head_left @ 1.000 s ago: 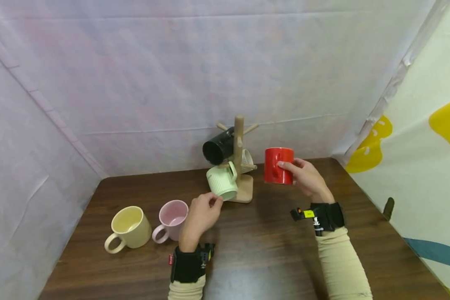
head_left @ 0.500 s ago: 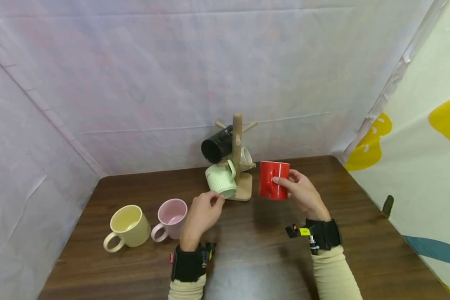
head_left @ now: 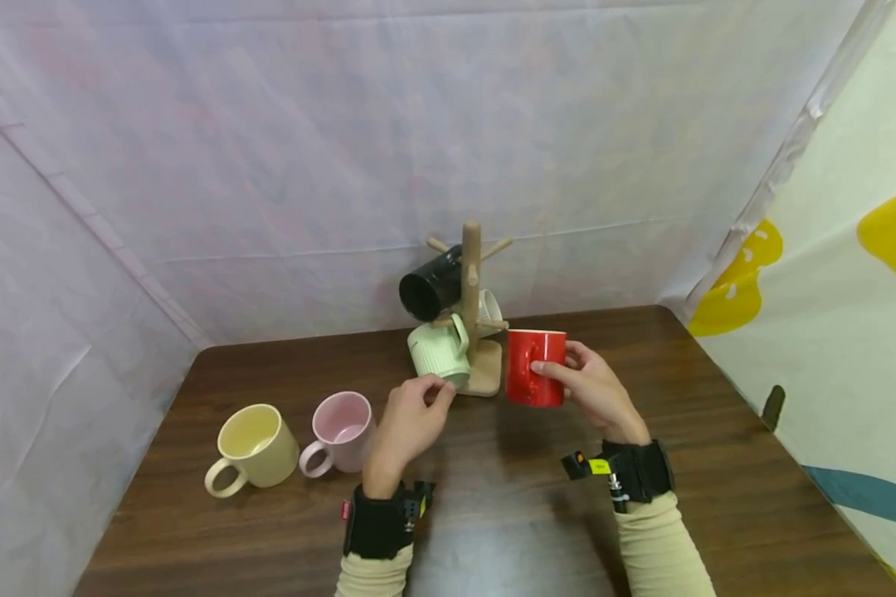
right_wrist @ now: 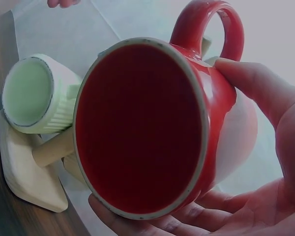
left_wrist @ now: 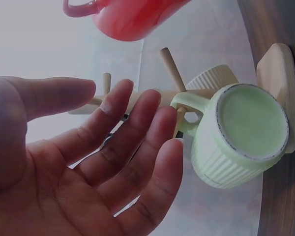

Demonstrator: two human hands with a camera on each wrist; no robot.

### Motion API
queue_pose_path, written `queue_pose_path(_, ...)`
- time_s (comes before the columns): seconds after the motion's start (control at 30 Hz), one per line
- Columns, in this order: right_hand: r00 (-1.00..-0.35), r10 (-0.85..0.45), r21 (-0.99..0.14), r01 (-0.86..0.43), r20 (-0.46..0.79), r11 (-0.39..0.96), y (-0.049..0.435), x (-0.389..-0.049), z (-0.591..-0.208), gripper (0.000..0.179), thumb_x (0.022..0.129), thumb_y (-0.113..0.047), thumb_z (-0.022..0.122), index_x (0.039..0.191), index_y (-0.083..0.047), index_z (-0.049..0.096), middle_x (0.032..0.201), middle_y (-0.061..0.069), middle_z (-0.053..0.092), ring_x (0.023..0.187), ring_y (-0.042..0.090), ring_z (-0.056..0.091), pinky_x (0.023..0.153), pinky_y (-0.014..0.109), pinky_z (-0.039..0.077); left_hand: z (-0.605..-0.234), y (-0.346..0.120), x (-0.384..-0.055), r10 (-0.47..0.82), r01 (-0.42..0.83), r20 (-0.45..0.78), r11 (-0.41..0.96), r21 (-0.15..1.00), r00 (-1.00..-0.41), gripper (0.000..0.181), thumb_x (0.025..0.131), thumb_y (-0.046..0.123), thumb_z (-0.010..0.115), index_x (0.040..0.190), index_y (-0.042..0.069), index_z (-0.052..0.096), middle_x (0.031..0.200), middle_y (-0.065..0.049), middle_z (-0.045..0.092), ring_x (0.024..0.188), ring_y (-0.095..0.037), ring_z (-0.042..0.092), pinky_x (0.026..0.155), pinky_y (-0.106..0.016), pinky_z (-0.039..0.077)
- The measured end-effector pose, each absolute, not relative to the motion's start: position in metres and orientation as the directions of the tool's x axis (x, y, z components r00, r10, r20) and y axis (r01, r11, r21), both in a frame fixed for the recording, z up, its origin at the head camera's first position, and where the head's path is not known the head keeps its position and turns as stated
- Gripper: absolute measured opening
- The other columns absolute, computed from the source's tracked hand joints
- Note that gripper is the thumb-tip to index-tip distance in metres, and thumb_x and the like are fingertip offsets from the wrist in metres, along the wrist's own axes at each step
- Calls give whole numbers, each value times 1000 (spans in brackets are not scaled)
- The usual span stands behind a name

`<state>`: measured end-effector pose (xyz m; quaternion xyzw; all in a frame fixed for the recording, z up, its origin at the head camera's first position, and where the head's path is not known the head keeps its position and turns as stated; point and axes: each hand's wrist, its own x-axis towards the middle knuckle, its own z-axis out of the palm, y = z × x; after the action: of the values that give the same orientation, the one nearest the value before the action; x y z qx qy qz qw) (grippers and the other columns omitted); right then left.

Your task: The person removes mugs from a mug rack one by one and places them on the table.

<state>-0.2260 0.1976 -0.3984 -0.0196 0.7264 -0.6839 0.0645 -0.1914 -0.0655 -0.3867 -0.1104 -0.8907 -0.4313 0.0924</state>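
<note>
My right hand (head_left: 601, 390) grips a red mug (head_left: 535, 369) by its body, thumb beside the handle, fingers around the far side. The mug is held above the table, right of the wooden mug tree (head_left: 470, 290); the right wrist view looks at its base. My left hand (head_left: 416, 419) holds nothing. In the left wrist view its fingers (left_wrist: 152, 172) are loosely bent and apart from the light green mug (left_wrist: 250, 123). That green mug hangs by its handle from a lower peg. A black mug (head_left: 427, 290) hangs above it, and a white mug (head_left: 489, 311) shows partly behind the post.
A yellow mug (head_left: 261, 448) and a pink mug (head_left: 343, 431) stand upright at the left on the brown wooden table (head_left: 493, 514). White cloth (head_left: 328, 149) hangs behind the table and at its sides. Upper pegs (head_left: 499, 247) stick out from the tree.
My right hand has brought the red mug toward me, lower and a little to the left. The left hand has shifted only slightly. The hanging mugs stay put.
</note>
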Motion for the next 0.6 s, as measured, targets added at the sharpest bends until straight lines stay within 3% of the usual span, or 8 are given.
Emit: queue_pose_path(0.6, -986, -152, -997, 57, -65, 58, 189, -222, -398, 70, 80, -23, 74, 136, -4, 36, 128, 20, 51, 105, 32, 57, 82, 41, 55, -384, -50, -193, 69, 299, 303, 472, 830, -951, 19, 89, 22, 62, 93, 7, 73, 86, -9, 74, 80, -15, 66, 75, -41, 55)
